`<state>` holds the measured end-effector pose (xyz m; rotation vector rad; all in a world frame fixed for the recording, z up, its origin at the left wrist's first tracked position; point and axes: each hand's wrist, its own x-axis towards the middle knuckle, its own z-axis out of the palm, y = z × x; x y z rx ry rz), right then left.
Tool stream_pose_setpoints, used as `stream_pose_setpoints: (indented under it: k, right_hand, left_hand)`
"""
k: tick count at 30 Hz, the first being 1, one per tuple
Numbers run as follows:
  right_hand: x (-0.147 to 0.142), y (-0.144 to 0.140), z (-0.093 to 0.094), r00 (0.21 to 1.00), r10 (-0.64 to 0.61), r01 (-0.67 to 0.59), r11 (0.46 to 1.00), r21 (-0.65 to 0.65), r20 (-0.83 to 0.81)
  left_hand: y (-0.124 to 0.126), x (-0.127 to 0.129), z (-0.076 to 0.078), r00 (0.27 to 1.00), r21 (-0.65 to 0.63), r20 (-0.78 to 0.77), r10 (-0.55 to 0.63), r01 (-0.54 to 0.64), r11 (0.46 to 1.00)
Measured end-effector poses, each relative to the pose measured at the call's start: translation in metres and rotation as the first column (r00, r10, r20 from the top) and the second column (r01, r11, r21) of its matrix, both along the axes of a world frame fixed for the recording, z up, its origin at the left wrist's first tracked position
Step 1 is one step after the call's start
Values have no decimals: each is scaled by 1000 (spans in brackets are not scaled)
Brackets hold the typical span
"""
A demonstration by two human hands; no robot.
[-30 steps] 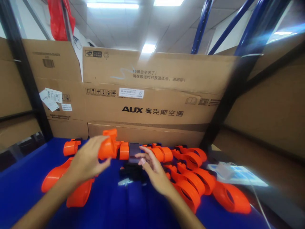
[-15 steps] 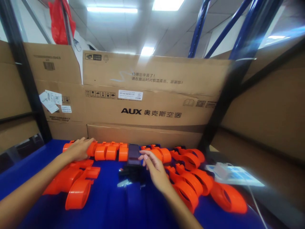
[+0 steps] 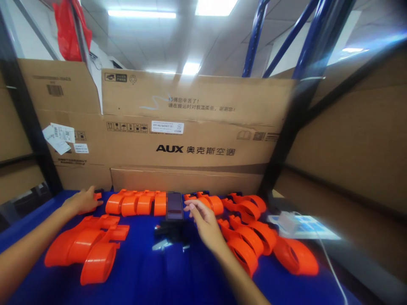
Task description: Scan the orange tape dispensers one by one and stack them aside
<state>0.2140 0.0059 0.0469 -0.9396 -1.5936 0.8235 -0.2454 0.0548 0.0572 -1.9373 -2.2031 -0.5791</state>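
Left hand loosely covers an orange plastic part; right hand open-fingered beside upright dark smartphone

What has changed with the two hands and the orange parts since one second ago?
The left hand set the orange part it held into the back row of orange parts, let go, and moved left to the part at the row's end. The right hand stayed beside the phone; the other orange parts did not move.

Smooth, glossy orange moulded-plastic parts lie on a matt blue table covering. The dark glass-fronted phone looks shiny. Brown corrugated cardboard boxes appear matt.
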Motion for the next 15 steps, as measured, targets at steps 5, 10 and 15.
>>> stream_pose_setpoints:
  k: [5, 10, 15]
  right_hand:
    - [1, 0, 1, 999, 35, -36, 999, 29, 32]
    - [1, -2, 0, 999, 44, -45, 998, 39, 27]
    - [2, -2, 0, 997, 56, -58, 997, 52, 46]
  left_hand:
    - [-16, -6, 1, 995, -55, -79, 68, -72, 996]
    - [-21, -6, 33, 982, 11, -145, 117, -116, 993]
    - [-31, 15, 74, 968, 187, -209, 137, -98, 978]
